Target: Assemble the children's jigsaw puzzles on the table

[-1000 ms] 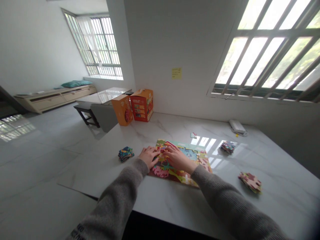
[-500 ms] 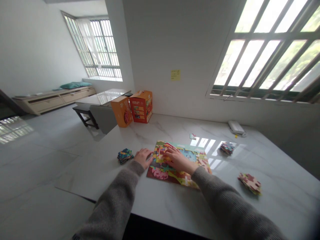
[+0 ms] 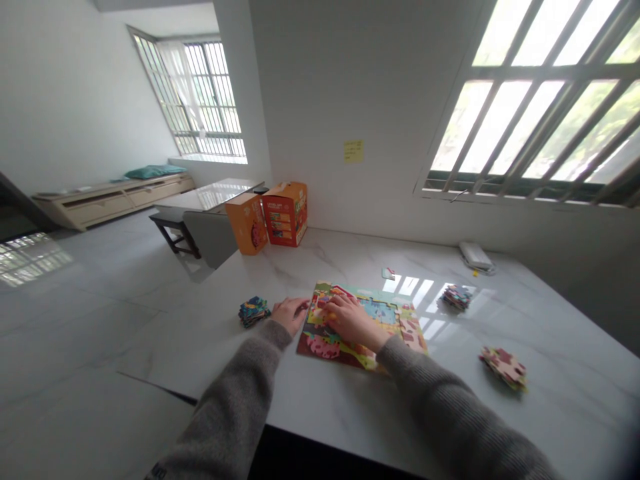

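Observation:
A colourful jigsaw puzzle (image 3: 380, 310) lies flat on the marble-patterned table, with a blue area in its middle and a pink, dotted animal shape at its lower left. Over the left part of it, my right hand (image 3: 353, 321) bends its fingers down onto a puzzle piece; the fingertips are partly hidden. My left hand (image 3: 291, 315) rests at the puzzle's left edge, thumb and fingers apart. Just left of that hand sits a stack of dark blue puzzle pieces (image 3: 254, 311).
A single loose piece (image 3: 388, 273) lies behind the puzzle. To the right are a multicoloured stack (image 3: 456, 298) and a pink-and-brown stack (image 3: 504, 368). Two orange boxes (image 3: 285, 217) stand at the back left, and a white device (image 3: 475, 255) lies by the wall.
My right hand has shifted slightly left and down over the puzzle. My left hand stays by the left edge. The whole view has moved a little.

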{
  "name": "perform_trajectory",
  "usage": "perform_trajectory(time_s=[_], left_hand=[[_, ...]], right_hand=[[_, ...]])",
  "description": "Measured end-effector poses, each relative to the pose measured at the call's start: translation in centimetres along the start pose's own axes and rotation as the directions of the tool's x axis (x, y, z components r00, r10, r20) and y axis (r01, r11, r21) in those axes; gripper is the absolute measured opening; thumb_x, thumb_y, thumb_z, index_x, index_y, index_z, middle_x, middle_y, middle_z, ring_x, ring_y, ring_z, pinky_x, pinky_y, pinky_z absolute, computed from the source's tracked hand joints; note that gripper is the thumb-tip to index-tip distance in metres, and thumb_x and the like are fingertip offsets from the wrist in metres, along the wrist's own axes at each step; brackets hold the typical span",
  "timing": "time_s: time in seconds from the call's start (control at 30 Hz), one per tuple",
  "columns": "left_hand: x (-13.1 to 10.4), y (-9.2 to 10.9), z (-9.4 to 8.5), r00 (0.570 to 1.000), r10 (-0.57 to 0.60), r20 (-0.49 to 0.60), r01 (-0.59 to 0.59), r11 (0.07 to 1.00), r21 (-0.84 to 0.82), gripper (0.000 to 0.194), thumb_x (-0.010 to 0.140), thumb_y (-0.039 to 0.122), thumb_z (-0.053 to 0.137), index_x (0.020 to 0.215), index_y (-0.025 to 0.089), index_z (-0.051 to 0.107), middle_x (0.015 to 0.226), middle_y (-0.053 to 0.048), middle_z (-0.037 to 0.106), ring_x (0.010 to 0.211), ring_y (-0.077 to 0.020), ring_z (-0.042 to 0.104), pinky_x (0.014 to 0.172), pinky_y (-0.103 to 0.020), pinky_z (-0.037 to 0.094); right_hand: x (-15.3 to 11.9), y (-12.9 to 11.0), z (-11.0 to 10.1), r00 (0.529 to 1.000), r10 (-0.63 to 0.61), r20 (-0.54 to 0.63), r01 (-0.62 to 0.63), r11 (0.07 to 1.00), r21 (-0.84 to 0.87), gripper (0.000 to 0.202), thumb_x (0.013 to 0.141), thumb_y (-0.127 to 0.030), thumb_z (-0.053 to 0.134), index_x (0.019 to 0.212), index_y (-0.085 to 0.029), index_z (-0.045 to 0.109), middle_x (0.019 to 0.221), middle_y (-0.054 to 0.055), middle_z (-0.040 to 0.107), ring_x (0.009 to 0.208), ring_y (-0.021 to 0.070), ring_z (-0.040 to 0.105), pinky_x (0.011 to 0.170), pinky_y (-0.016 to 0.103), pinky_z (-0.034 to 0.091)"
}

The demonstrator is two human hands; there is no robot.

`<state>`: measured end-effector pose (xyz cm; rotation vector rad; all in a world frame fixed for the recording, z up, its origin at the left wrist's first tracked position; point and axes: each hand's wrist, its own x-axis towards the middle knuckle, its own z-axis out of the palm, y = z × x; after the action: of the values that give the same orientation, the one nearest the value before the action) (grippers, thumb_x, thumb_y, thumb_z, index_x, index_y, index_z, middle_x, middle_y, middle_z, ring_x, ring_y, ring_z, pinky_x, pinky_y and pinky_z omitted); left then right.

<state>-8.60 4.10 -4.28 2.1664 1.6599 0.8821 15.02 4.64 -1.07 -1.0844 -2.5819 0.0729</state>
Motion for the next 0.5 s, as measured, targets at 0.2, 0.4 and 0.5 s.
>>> perform_trajectory(time_s=[0.2,0.4,0.5], left_hand=[[0.3,-0.4,-0.3,0.975,-0.198,-0.099,0.172,0.959,-0.227,0.040,0.090,0.013,0.045,0.127,0.017,0.057,0.090,-0.005,0.078,0.079,-0.0155,0.072,0.077,-0.027,0.055],[0.2,0.1,0.2,0.987,-0.157,-0.039,0.145,0.967,-0.209,0.030,0.087,0.014,0.052,0.114,0.017,0.065,0.091,-0.007,0.078,0.086,-0.0175,0.074,0.080,-0.027,0.058],[0.3,0.0,0.5,0.988,-0.151,-0.035,0.141,0.968,-0.209,0.029,0.087,0.014,0.053,0.112,0.018,0.066,0.093,-0.007,0.078,0.090,-0.0176,0.074,0.082,-0.027,0.058]], right_hand=[[-1.6,0.0,-1.2,0.997,-0.082,0.012,0.081,0.995,0.064,0.020,0.093,-0.021,0.058,0.111,-0.024,0.067,0.110,0.008,0.063,0.112,0.0232,0.055,0.100,0.039,0.041],[-2.7,-1.7,-1.0,0.995,-0.087,0.040,0.085,0.995,0.042,0.026,0.092,-0.022,0.061,0.118,-0.026,0.067,0.109,0.008,0.064,0.107,0.0225,0.056,0.097,0.036,0.041],[-2.6,-1.8,-0.9,0.995,-0.089,0.048,0.087,0.995,0.051,0.028,0.093,-0.022,0.061,0.120,-0.026,0.065,0.112,0.008,0.064,0.110,0.0230,0.056,0.099,0.037,0.041]])
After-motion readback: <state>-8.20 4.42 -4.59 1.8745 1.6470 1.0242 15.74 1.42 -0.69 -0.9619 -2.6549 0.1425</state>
